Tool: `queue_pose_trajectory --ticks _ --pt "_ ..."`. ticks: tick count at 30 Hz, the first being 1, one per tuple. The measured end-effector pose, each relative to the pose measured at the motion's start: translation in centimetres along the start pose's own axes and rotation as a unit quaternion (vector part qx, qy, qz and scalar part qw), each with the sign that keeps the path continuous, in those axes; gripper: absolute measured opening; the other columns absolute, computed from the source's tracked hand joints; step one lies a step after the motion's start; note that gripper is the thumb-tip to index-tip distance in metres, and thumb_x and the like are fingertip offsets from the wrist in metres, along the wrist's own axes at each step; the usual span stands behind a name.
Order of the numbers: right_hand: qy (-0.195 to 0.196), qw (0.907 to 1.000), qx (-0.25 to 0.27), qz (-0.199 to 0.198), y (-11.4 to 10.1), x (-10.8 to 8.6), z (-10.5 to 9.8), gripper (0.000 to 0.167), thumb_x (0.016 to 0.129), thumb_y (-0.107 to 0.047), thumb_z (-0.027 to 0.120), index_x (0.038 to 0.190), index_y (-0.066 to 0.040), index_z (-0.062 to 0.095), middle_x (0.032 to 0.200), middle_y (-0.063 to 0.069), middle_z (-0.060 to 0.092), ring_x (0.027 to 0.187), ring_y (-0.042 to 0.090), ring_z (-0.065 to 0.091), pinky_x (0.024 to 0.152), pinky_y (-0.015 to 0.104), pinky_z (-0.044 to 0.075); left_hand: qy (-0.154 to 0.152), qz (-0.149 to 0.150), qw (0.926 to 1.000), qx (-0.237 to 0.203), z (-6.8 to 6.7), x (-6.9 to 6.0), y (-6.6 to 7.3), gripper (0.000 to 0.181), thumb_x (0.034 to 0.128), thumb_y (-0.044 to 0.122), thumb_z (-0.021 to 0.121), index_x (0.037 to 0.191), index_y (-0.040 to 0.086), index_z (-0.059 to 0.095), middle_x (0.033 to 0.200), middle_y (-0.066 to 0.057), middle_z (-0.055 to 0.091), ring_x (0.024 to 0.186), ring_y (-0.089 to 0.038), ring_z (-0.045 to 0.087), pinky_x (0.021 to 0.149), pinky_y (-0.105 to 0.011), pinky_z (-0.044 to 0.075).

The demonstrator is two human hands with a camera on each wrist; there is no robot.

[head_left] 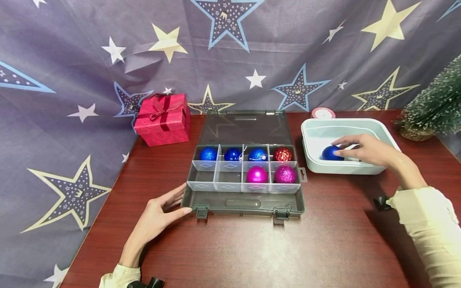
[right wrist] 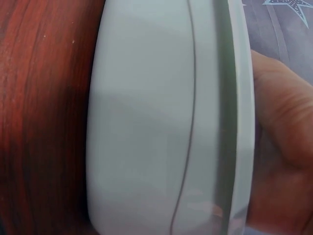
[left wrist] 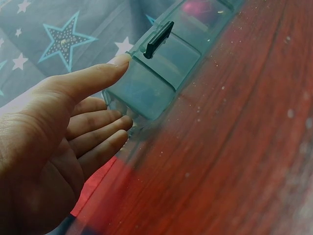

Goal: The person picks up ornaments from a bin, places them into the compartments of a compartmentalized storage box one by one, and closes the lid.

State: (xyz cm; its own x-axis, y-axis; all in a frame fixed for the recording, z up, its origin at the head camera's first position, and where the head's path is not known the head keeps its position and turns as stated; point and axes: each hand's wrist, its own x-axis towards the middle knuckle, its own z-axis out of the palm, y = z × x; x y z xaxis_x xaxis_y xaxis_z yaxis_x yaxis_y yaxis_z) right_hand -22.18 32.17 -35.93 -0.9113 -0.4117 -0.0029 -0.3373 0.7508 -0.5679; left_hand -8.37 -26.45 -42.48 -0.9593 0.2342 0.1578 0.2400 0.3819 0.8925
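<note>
My right hand (head_left: 372,150) pinches a matte blue Christmas ball (head_left: 329,154) between thumb and fingers, inside the pale green tub (head_left: 345,168). In the right wrist view the tub's wall (right wrist: 146,112) hides the ball and most fingers. My left hand (head_left: 155,220) rests at the near left corner of the open grey divider case (head_left: 216,203), its thumb on the rim and its other fingers extended along the side. Blue balls (head_left: 208,154) and a red ball (head_left: 283,154) fill the back row. A shiny pink ball (head_left: 257,175) and a glittery pink ball (head_left: 285,175) sit in the second row.
A red gift box (head_left: 163,122) stands behind the case at the left. Behind the tub lies a pink and white ribbon roll (head_left: 323,113). A small frosted tree (head_left: 435,100) stands at the far right, against the starry cloth backdrop (head_left: 230,72).
</note>
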Motion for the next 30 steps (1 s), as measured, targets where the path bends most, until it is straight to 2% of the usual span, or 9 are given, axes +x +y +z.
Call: queue_pose_trajectory --ticks 2,7,10,19,22,26,29,30 --pt "-0.001 1.0 -0.003 -0.004 0.0 0.0 0.1 0.035 0.095 -0.019 0.077 0.126 -0.002 0.072 0.113 0.015 0.074 0.099 0.012 0.064 0.078 0.016 0.047 0.0 -0.001 1.0 0.001 0.0 0.0 0.0 0.066 0.0886 0.011 0.085 0.149 0.016 0.058 0.135 -0.01 0.066 0.117 -0.023 0.068 0.097 -0.024 0.054" --pt "-0.012 0.9997 -0.018 -0.011 -0.1 0.3 0.3 0.037 0.092 -0.016 0.079 0.126 -0.002 0.072 0.11 0.016 0.075 0.102 0.027 0.067 0.08 0.024 0.05 0.001 -0.002 1.0 0.003 0.0 -0.1 0.0 0.066 0.0886 0.012 0.085 0.149 0.016 0.058 0.135 -0.01 0.066 0.117 -0.023 0.068 0.097 -0.023 0.054" --pt "-0.019 0.9997 -0.018 -0.002 -0.1 0.4 0.3 0.039 0.093 -0.017 0.078 0.128 -0.001 0.07 0.112 0.019 0.074 0.105 0.031 0.067 0.081 0.026 0.05 0.001 -0.002 1.0 0.003 0.0 -0.1 0.0 0.066 0.0887 0.012 0.085 0.149 0.016 0.058 0.136 -0.01 0.066 0.118 -0.023 0.067 0.097 -0.024 0.054" --pt "0.017 0.9998 -0.003 0.003 -0.8 0.2 -0.5 0.044 0.095 -0.021 0.078 0.133 -0.001 0.067 0.118 0.022 0.071 0.11 0.033 0.064 0.077 0.017 0.046 0.0 -0.006 1.0 -0.002 0.0 0.0 0.1 0.066 0.0886 0.012 0.085 0.149 0.015 0.058 0.136 -0.01 0.066 0.119 -0.022 0.067 0.097 -0.023 0.054" --pt "0.031 0.9994 -0.004 0.017 -1.3 0.3 -0.8 0.048 0.094 -0.023 0.079 0.135 -0.002 0.066 0.123 0.023 0.07 0.109 0.03 0.065 0.077 0.015 0.045 0.0 -0.006 1.0 0.0 0.0 -0.1 0.1 0.066 0.0886 0.012 0.085 0.149 0.015 0.058 0.136 -0.01 0.066 0.119 -0.022 0.067 0.097 -0.024 0.054" --pt "0.055 0.9982 0.019 0.017 -2.1 0.3 -1.0 0.052 0.092 -0.019 0.081 0.137 0.001 0.064 0.126 0.027 0.067 0.096 0.005 0.067 0.074 0.01 0.047 0.0 -0.006 1.0 0.0 0.0 -0.1 0.1 0.066 0.0885 0.012 0.085 0.149 0.014 0.058 0.136 -0.01 0.066 0.118 -0.023 0.067 0.097 -0.024 0.054" --pt "0.076 0.9962 0.043 0.004 -2.6 0.2 -1.2 0.051 0.091 -0.015 0.082 0.137 -0.001 0.065 0.125 0.027 0.067 0.087 -0.009 0.063 0.07 0.009 0.05 0.0 -0.006 1.0 0.0 0.0 0.0 0.1 0.066 0.0885 0.012 0.085 0.149 0.014 0.058 0.135 -0.01 0.066 0.118 -0.023 0.068 0.097 -0.024 0.054" --pt "0.083 0.9953 0.049 -0.001 -2.8 0.2 -1.3 0.05 0.091 -0.014 0.082 0.137 -0.002 0.066 0.125 0.027 0.068 0.087 -0.008 0.064 0.069 0.01 0.051 0.0 -0.005 1.0 0.001 0.0 0.0 0.1 0.066 0.0886 0.012 0.085 0.149 0.014 0.058 0.135 -0.011 0.066 0.118 -0.023 0.067 0.097 -0.024 0.054"
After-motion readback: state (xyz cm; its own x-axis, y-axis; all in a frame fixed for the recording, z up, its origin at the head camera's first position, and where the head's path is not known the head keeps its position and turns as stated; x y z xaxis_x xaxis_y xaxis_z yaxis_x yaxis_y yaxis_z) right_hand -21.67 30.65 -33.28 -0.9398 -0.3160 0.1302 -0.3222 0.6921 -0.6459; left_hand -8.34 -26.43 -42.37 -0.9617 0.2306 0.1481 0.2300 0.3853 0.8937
